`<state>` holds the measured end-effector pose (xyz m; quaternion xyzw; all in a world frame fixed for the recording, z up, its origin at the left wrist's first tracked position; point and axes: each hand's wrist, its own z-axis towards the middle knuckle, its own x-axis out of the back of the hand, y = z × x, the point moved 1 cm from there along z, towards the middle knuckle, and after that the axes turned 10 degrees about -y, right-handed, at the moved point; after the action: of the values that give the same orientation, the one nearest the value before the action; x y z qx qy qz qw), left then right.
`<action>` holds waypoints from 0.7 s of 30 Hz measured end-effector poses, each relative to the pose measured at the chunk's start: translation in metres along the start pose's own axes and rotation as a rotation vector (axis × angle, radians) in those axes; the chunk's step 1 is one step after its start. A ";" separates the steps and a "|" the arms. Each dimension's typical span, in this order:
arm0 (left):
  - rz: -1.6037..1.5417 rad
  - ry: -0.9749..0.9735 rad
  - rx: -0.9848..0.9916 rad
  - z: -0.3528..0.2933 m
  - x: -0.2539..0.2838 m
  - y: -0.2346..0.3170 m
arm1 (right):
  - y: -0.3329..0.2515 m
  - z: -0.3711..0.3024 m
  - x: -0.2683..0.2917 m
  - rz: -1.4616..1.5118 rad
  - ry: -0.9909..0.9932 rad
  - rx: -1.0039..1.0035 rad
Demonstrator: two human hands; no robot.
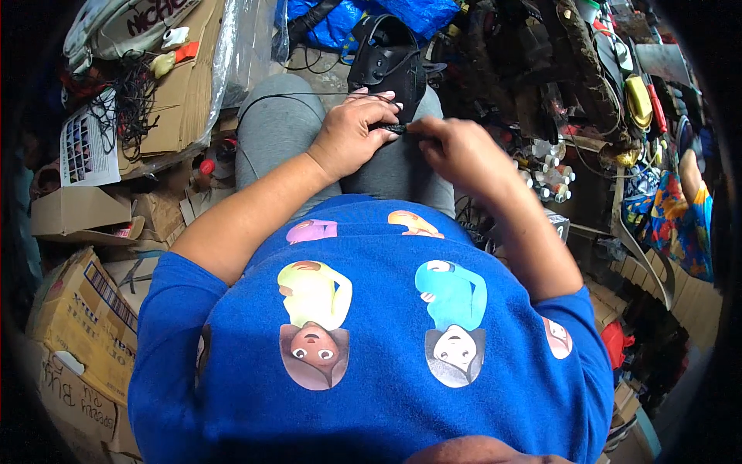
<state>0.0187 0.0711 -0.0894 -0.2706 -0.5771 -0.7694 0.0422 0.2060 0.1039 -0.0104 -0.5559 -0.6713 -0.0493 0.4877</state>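
Over my lap, my left hand [352, 133] is closed round a small dark bundle that looks like black cord [393, 127]. From it a thin black cord [286, 96] runs left across my grey-clad knee and loops down my thigh. Just right of that bundle, my right hand [464, 151] is closed with its fingers pinched together, slightly blurred. What lies in its pinch is too small to make out. Beyond my fingers, between and against my knees, is a black object [390, 66] with a curved, strap-like top and an open hollow; its lower part is partly hidden by my hands.
Flattened cardboard [182, 93] with clear plastic, tangled black wires [135, 116] and an open carton [81, 213] lie left. A yellow box [89, 317] stands nearer. Several small bottles [549, 174] and dark clutter are right. Blue plastic sheeting [332, 23] lies ahead.
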 end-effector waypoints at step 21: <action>0.214 -0.065 0.106 -0.021 0.022 0.018 | 0.086 -0.097 0.114 0.641 0.562 0.104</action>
<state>-0.0011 0.0520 -0.0673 -0.3529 -0.5858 -0.7197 0.1197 0.3432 0.1574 0.0798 -0.6761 -0.3073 -0.0111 0.6696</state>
